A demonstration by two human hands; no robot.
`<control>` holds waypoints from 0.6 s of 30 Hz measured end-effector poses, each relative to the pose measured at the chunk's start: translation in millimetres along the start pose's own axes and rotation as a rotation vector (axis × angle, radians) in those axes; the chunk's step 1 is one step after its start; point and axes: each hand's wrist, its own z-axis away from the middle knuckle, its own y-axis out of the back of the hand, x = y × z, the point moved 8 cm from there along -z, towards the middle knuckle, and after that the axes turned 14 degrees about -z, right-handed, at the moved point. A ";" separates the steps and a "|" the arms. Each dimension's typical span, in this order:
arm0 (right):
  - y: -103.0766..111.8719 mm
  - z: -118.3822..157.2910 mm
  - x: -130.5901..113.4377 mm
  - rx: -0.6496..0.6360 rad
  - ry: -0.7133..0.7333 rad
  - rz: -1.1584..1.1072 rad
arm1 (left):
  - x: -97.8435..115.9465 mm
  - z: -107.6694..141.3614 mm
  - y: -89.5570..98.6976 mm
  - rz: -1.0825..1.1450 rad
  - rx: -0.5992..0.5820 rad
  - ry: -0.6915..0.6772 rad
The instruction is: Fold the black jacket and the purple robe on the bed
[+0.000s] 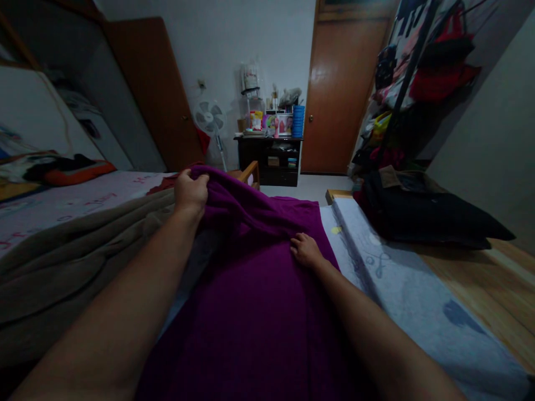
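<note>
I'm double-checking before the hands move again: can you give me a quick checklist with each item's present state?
1. Left hand gripping the purple cloth: ok, at its raised far-left part.
2. Right hand touching the cloth: ok.
3. Right hand's grip: cannot tell.
4. Cloth fully flat: not ok, its far part is bunched.
5. Dark folded pile apart from the cloth: ok.

Both bare arms [121, 295] stretch forward. The left hand [191, 193] is held higher, its fingers [184, 176] pinched together; the right hand [308, 251] rests lower, palm down, fingers slightly bent.
</note>
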 end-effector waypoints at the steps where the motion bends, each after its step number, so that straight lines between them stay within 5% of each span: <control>1: -0.9 0.9 -0.4 -0.006 0.001 0.018 | -3.0 -3.8 -0.5 0.031 0.026 0.036; 6: 6.1 -7.1 4.5 -0.032 -0.037 0.051 | 5.1 10.5 -10.4 0.157 0.028 0.043; 11: 13.6 -15.1 10.7 0.025 -0.086 0.078 | 33.0 54.5 -18.3 0.191 -0.150 -0.062; 18: -0.2 -10.6 13.2 -0.035 -0.072 0.064 | 80.2 121.4 -4.1 0.440 -0.365 -0.107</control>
